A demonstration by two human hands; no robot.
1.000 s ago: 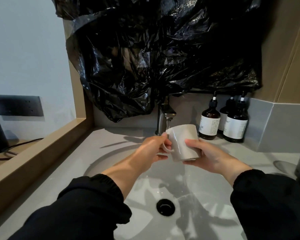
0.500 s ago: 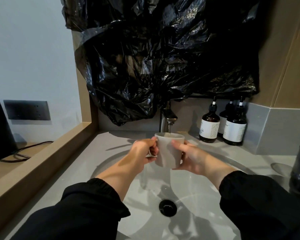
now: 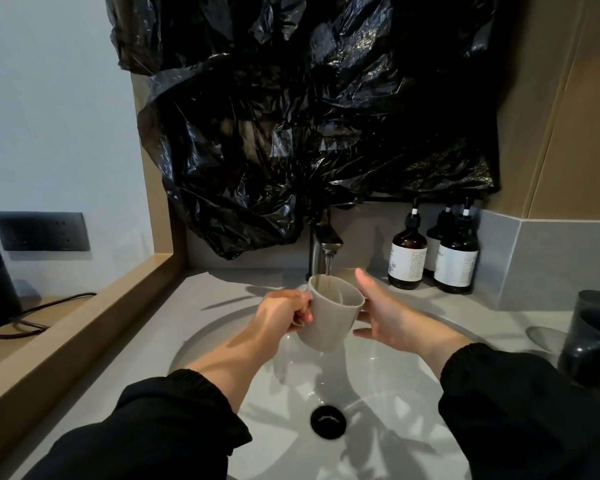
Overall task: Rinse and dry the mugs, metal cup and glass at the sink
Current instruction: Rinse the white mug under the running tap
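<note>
Fingers (image 3: 303,303) of my left hand (image 3: 283,311) grip the handle of the pale mug (image 3: 326,323); my right hand (image 3: 392,317) is released, spread just beside it. I see the pale mug tilted above the sink (image 3: 388,372), under water running from the tap (image 3: 326,240) beyond.

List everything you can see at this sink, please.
sink basin: one, white, centre foreground
drain: one, black, basin's bottom
tap: one, metal, behind the basin, running
pale mug: one, off-white, under the tap's stream
dark mug: one, black, far right beside the basin
pump bottles: three, brown with white labels, right of tap
plastic sheeting: one, black, hanging above tap
socket panel: one, dark, left wall
left hand: one, gripping the pale mug's handle
right hand: one, open beside the pale mug
</note>
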